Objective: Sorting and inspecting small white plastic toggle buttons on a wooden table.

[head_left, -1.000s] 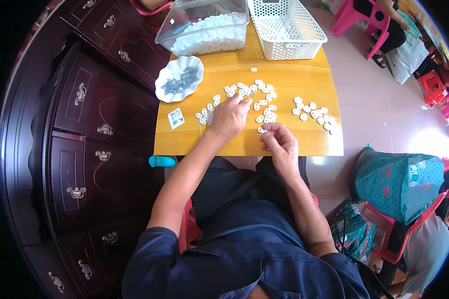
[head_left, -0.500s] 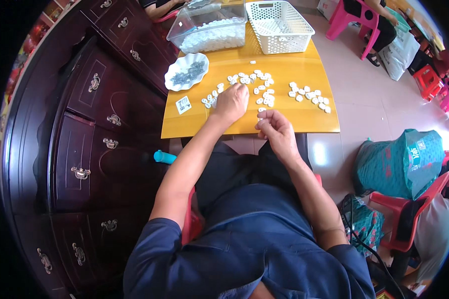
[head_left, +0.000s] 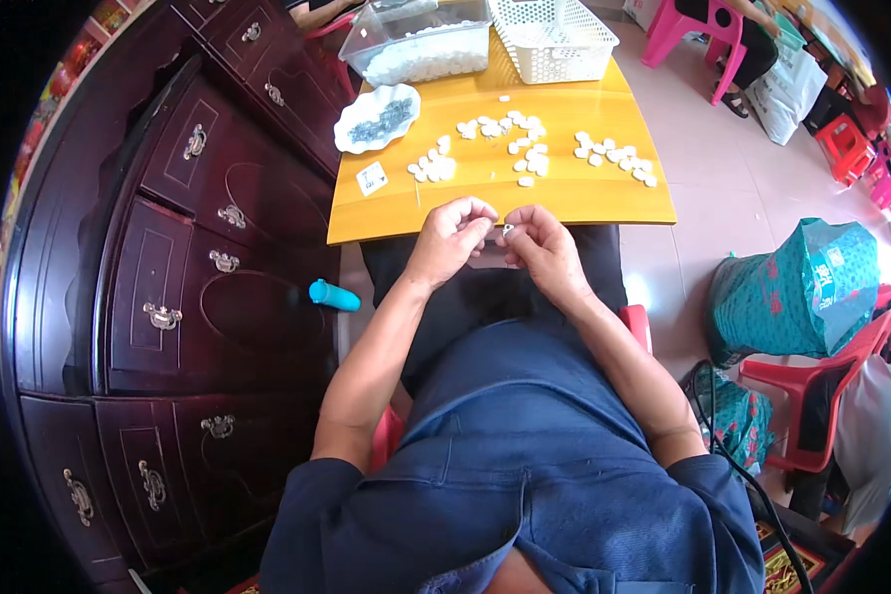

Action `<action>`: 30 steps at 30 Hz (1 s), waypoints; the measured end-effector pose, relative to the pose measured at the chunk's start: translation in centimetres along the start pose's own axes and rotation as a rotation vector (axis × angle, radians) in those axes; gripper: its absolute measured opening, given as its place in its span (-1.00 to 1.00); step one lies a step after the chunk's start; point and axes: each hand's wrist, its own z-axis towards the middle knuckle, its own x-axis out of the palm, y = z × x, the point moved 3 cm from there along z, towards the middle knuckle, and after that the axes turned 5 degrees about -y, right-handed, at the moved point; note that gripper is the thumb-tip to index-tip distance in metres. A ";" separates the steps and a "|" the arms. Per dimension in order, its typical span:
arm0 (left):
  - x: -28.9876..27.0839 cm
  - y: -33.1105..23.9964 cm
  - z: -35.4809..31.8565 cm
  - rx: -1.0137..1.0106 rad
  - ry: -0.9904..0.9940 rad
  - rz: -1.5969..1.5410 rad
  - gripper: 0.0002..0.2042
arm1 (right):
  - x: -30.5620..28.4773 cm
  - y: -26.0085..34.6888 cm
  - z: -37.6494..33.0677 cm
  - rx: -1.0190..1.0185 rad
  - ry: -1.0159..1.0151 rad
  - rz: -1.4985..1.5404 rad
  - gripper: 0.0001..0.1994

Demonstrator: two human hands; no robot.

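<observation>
Both hands meet just in front of the near edge of the yellow table (head_left: 594, 210). My right hand (head_left: 549, 255) pinches a small white plastic piece (head_left: 508, 230) between thumb and fingertips. Close beside it, my left hand (head_left: 447, 243) has thumb and forefinger pressed together; whatever sits in that pinch is too small to make out. On the tabletop beyond lie loose groups of similar white pieces (head_left: 533, 161), with another cluster (head_left: 434, 166) to the left and one (head_left: 614, 155) to the right. Small grey, clear-looking parts (head_left: 391, 121) fill a scalloped white dish (head_left: 346, 137) at the left.
At the table's far end stand a clear bin (head_left: 361, 54) of white pieces and a white perforated basket (head_left: 564, 67). A printed card (head_left: 371, 178) lies near the left edge. Dark cabinets (head_left: 257, 317) line the left; a teal bag (head_left: 782, 292) and red chair (head_left: 812, 396) stand right.
My left hand has drawn back from the white pieces on the table to beside my right hand. The whole view has shifted, with the table sitting higher.
</observation>
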 end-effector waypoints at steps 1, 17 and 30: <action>0.1 0.0 -0.4 -0.006 0.034 -0.028 -0.91 | 0.1 -0.2 -0.2 0.010 0.004 -0.003 -0.88; 0.8 0.3 -1.3 0.169 -0.043 0.050 -0.85 | -0.1 -1.1 -0.1 -0.092 0.025 -0.062 -0.89; 1.5 0.3 -1.6 0.239 -0.022 0.225 -0.79 | -0.2 -1.1 -0.5 -0.063 0.006 -0.242 -0.86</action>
